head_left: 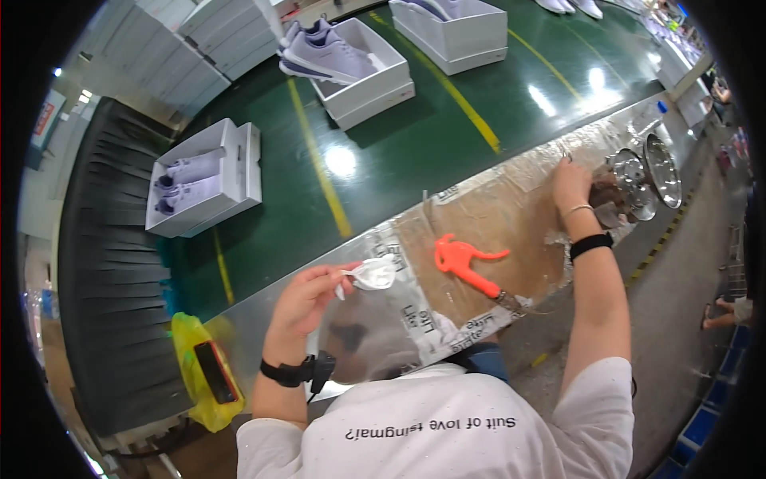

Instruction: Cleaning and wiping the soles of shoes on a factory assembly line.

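Observation:
My left hand (307,297) pinches a crumpled white cloth (375,273) between thumb and fingers, above the near edge of the metal-covered ledge. On the right, my right hand (571,184) reaches to the far side of the ledge, its fingers bent together at a small dark thing too small to name. Just right of that hand stand shiny metal bowls (630,184), one tilted on its side. An orange air blow gun (464,262) lies between my hands on a brown sheet (519,239) taped to the ledge; neither hand touches it.
Beyond the ledge runs a green conveyor belt (271,168) with yellow lines. White boxes with pale lilac sneakers stand on it: one box (247,180) at left, others (363,100) farther back. A yellow plastic bag (187,343) with a dark phone-like object hangs at lower left.

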The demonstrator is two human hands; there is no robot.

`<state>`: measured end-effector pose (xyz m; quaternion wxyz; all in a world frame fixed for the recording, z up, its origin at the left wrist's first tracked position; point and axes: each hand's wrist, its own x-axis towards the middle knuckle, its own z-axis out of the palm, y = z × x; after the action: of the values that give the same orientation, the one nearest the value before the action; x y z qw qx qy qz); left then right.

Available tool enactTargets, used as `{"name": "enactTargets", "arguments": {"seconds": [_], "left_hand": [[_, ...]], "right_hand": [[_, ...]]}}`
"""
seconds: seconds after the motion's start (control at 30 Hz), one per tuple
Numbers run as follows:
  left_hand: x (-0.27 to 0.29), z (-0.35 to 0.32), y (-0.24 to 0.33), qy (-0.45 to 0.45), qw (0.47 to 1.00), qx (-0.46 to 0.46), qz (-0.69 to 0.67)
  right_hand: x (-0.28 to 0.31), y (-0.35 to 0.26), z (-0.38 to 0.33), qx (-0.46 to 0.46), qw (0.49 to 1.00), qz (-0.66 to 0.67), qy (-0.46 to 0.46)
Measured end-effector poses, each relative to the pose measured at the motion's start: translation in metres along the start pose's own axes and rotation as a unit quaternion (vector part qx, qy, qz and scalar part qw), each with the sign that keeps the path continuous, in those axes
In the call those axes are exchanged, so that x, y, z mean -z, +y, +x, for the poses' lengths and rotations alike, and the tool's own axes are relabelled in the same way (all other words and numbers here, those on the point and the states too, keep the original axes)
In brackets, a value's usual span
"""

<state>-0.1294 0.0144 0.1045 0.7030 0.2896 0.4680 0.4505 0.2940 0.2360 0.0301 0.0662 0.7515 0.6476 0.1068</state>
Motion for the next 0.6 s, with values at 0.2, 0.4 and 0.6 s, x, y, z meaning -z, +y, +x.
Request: {"name": "enactTargets", "arguments": {"seconds": [0.2, 0.4, 0.6], "left_hand": [[0.002, -0.006, -0.006, 0.033, 0.997, 0.01, -0.074], [0.006, -0.011, -0.014, 0.027, 0.991, -0.005, -0.132], [0.003, -0.013, -0.026, 0.047, 0.981, -0.018, -0.187]], "right_hand": [[-0.027, -0.002, -0.02, 0.037, 0.978, 0.135, 0.157], [0.041, -0.015, -0.073, 0.02, 0.74, 0.663, -0.112], [0.112, -0.099, -0.207, 0.132, 0.441, 0.763, -0.454]]}}
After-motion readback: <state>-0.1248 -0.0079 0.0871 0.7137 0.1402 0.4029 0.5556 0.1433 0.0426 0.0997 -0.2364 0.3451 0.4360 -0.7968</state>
